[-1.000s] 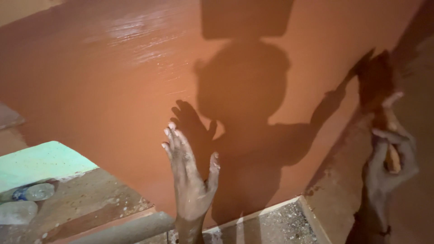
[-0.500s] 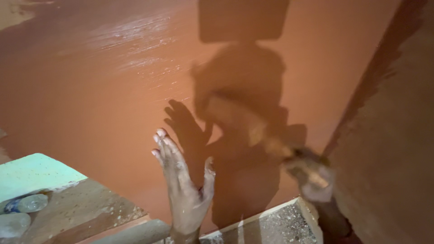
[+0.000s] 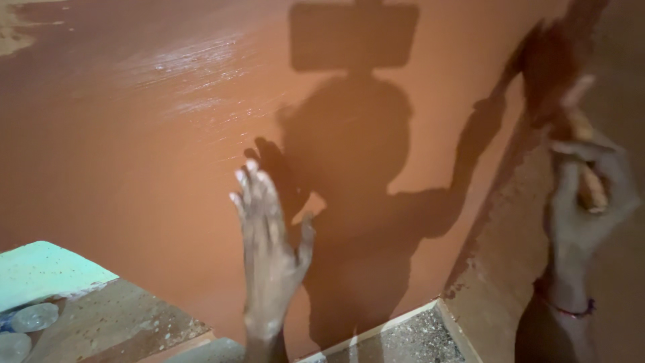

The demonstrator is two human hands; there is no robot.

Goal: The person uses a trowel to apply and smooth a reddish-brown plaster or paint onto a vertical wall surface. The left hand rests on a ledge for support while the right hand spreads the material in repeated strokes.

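My left hand point(image 3: 269, 245) is up in front of the wall point(image 3: 134, 154), fingers spread wide and pointing upward, thumb out to the right side, nothing in it; the palm faces the reddish-brown paint, and whether the fingertips actually touch the surface I cannot tell, though the hand's shadow point(image 3: 272, 165) sits just beside the fingers, so it is close; there are pale smears on the fingertips. My right hand point(image 3: 581, 202) is over at the right edge, raised, fingers curled around the handle of a paintbrush point(image 3: 584, 158); the grip is closed on that pale wooden handle, thumb across the front, and the brush head rises above my knuckles, dark and blurred, up against the boundary where the painted wall meets the duller brown strip point(image 3: 510, 255) beside it; a thin red bracelet point(image 3: 571, 310) rings my wrist. The paint on the wall looks wet and glossy toward the upper left, catching the light in streaks; my own head-and-shoulders shadow falls across the middle of it, with a rectangular shadow above. Down at the lower left there is a board point(image 3: 114, 323), brown and speckled, with a light-green panel point(image 3: 47, 269) on its far end and two clear bottles point(image 3: 30, 317) lying at the very corner; a grey gritty ledge point(image 3: 410, 339) runs along the bottom toward the right.
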